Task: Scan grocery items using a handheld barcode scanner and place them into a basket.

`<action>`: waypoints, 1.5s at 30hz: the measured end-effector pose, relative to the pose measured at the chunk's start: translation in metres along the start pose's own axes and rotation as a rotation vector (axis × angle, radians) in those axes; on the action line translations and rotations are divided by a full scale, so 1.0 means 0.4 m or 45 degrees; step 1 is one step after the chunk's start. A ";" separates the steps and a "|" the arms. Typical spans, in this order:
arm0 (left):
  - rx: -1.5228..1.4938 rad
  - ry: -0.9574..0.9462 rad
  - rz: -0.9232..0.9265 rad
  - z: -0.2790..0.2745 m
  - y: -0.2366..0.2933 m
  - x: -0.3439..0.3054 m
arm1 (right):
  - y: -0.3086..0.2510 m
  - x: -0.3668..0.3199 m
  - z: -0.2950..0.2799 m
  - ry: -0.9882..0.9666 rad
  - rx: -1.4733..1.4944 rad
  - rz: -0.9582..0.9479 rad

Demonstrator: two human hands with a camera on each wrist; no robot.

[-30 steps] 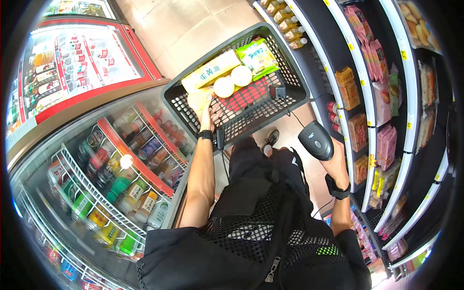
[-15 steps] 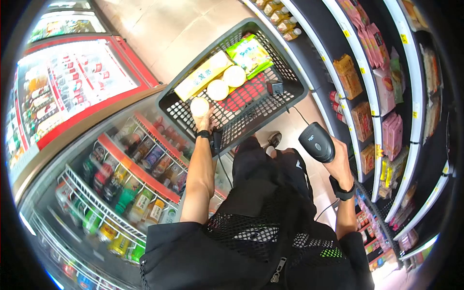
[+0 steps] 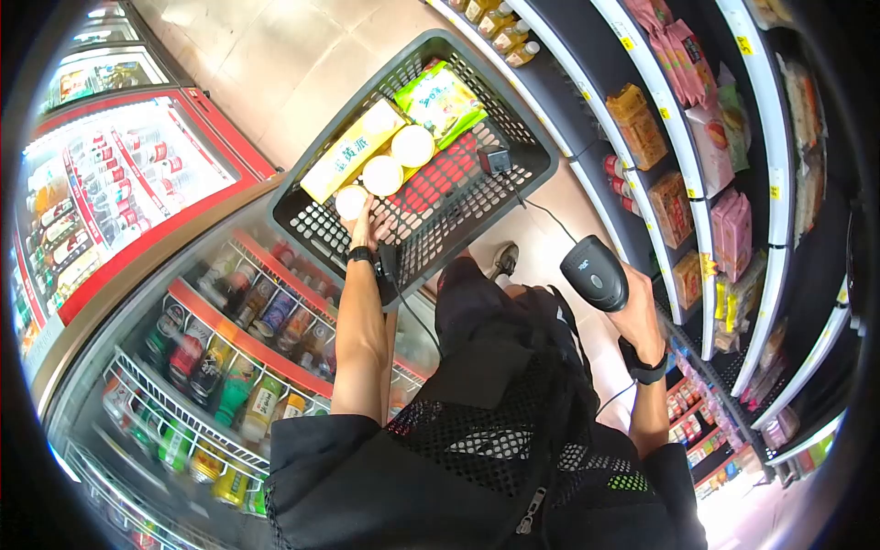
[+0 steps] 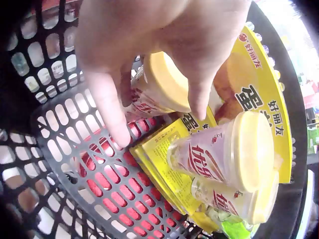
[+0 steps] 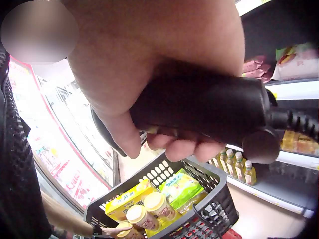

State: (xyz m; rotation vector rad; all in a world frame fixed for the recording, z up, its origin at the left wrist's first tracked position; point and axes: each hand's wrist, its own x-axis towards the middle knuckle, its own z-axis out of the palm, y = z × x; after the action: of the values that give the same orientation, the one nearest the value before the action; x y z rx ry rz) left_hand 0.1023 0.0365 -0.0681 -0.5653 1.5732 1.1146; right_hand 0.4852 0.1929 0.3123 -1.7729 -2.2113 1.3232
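My left hand [image 3: 364, 227] is inside the black basket [image 3: 302, 236], with thumb and a finger around a cup with a pale yellow lid [image 4: 172, 82]. In the left wrist view another finger extends past the cup. Two similar lidded cups [image 3: 382, 175] [image 3: 412, 146] lie beside it on yellow packaging, next to a long yellow box [image 3: 353, 151] and a green bag [image 3: 442, 103]. My right hand [image 3: 637, 316] grips a black handheld scanner [image 3: 594, 273] by its handle, right of the basket.
Drink coolers [image 3: 197, 307] line the left side. Shelves on the right hold bottles [image 3: 495, 27] and packaged snacks [image 3: 674, 209]. A small dark block [image 3: 494, 159] sits at the basket's right side, and a cable [image 3: 550, 215] runs near it.
The held cup has come down closer to the other two cups, and the left hand with it. The basket has shifted left in the head view. The right hand keeps holding the scanner.
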 end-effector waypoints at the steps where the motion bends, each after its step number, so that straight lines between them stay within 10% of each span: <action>1: 0.011 -0.010 0.005 0.006 0.008 -0.010 | 0.002 -0.005 0.001 0.018 0.033 -0.016; 13: 0.195 -0.047 0.013 0.021 -0.019 -0.007 | 0.031 -0.052 0.000 0.032 0.011 -0.053; 21: 1.325 0.113 0.139 -0.002 0.136 -0.184 | 0.093 -0.115 -0.040 0.133 0.093 -0.103; 23: 1.477 0.078 0.303 0.039 0.170 -0.317 | 0.128 -0.155 -0.050 0.244 0.185 -0.172; 26: 2.002 0.285 1.339 0.092 0.145 -0.417 | 0.230 -0.238 -0.056 0.363 0.272 -0.190; 31: 1.666 -0.089 1.871 0.351 -0.042 -0.691 | 0.419 -0.446 -0.089 0.632 0.463 -0.149; 45: 1.893 -1.344 2.135 0.934 -0.820 -1.187 | 0.855 -1.102 -0.264 1.424 0.824 0.233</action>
State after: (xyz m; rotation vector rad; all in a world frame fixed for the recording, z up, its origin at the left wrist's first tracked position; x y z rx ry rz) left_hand 0.6997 0.1263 0.2597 2.2521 1.1202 0.5820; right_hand 0.9665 -0.1007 0.3798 -1.7562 -0.9219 0.6132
